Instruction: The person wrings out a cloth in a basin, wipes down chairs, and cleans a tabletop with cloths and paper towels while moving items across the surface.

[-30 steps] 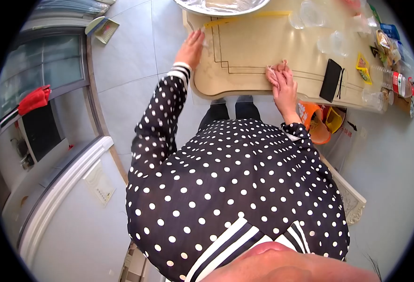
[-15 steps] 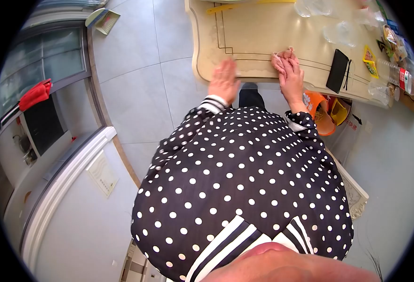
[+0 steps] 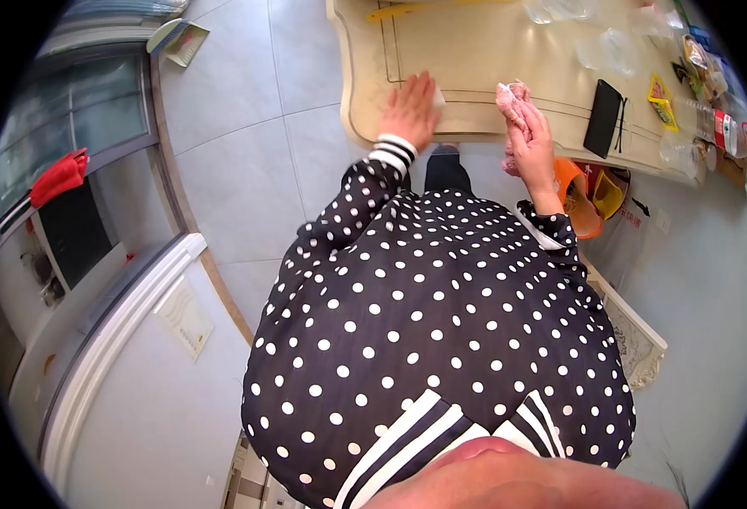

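My left hand (image 3: 411,112) is over the cream table (image 3: 467,64) near its rounded front-left edge, palm down with fingers stretched out. At its thumb side is a small whitish patch (image 3: 438,100); I cannot tell whether that is a separate thing under the hand. My right hand (image 3: 533,146) is closed round a bunched pink cloth (image 3: 515,109) at the table's front edge. Part of the cloth sticks up beyond the fingers, and some hangs below them. To the right of that hand lies a black phone (image 3: 602,119) with a thin dark cord-like item (image 3: 621,125) beside it.
Clear plastic containers (image 3: 611,51), a yellow packet (image 3: 662,102) and a red-labelled bottle (image 3: 727,133) crowd the table's right side. A yellow stick (image 3: 403,11) lies at the far edge. Below stands an orange bin (image 3: 579,197). A dustpan (image 3: 185,42) rests on the floor.
My right hand has lifted and turned with the pink cloth, which was pressed on the table. The left hand has moved slightly up and right, its fingers more spread.
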`<state>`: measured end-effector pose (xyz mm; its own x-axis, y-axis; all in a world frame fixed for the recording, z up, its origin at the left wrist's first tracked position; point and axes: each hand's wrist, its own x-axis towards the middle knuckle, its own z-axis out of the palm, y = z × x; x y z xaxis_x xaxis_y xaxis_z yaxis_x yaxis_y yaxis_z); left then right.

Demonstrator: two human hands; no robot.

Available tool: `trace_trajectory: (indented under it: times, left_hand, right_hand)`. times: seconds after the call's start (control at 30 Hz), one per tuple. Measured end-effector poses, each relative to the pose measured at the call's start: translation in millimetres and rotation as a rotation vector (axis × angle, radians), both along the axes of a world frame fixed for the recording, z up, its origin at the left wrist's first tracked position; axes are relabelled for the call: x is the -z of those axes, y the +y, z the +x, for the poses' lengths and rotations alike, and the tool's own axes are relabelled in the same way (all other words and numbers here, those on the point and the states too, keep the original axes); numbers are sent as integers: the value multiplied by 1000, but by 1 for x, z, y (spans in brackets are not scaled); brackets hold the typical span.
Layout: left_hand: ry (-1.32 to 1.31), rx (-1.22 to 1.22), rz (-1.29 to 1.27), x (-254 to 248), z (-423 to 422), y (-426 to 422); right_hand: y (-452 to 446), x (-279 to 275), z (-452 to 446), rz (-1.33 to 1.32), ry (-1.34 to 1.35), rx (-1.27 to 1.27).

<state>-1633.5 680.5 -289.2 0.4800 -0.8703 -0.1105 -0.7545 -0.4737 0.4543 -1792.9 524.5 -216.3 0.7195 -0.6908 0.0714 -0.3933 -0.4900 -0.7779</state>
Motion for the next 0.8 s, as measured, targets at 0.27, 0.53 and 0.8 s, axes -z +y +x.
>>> trace_trajectory:
  times: [0.27, 0.53, 0.8]
  left_hand:
    - [-46, -221, 46, 11, -19, 71]
    - [279, -236, -38, -19, -14, -44]
    - [1610, -547, -976, -70, 30, 19]
  right_hand:
    - [-11, -21, -4, 85, -41, 30]
    - [-2, -15, 53, -10, 50, -86]
    - [34, -47, 104, 603, -157, -248]
